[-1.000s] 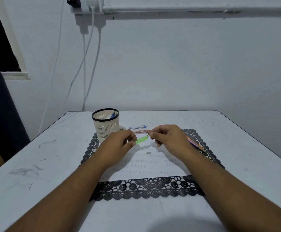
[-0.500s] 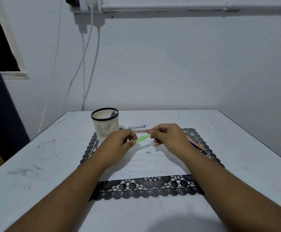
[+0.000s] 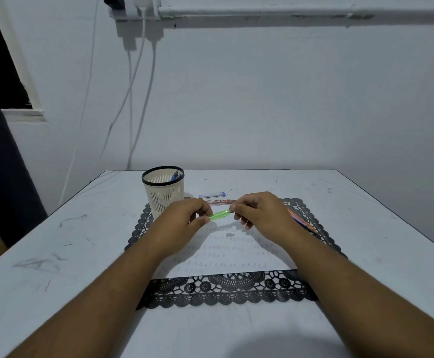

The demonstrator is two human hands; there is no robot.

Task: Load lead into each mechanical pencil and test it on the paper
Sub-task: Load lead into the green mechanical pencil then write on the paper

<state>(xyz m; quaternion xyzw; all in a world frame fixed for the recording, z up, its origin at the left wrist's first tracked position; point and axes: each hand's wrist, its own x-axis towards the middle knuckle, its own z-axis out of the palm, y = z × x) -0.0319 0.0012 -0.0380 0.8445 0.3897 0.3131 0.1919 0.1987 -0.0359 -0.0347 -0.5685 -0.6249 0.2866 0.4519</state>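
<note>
A green mechanical pencil [image 3: 219, 215] hangs above the paper [image 3: 226, 257], held between both hands. My left hand [image 3: 185, 219] pinches its near end. My right hand [image 3: 258, 215] has its fingertips pinched at the pencil's far end; whether they hold a lead is too small to tell. A small grey cap [image 3: 229, 235] lies on the paper below. The paper carries rows of faint pencil marks. A red lead case [image 3: 219, 202] and a blue-capped lead tube [image 3: 212, 195] lie just behind my hands. Other pencils [image 3: 301, 220] lie right of my right hand.
A beige mesh pencil cup [image 3: 163, 192] with a blue pen stands at the back left of the black lace mat [image 3: 226, 288]. The white table [image 3: 55, 254] ends at the wall, where white cables [image 3: 133, 99] hang from a socket.
Both hands and the green pencil hold nearly the same pose; only a slight shift of view upward.
</note>
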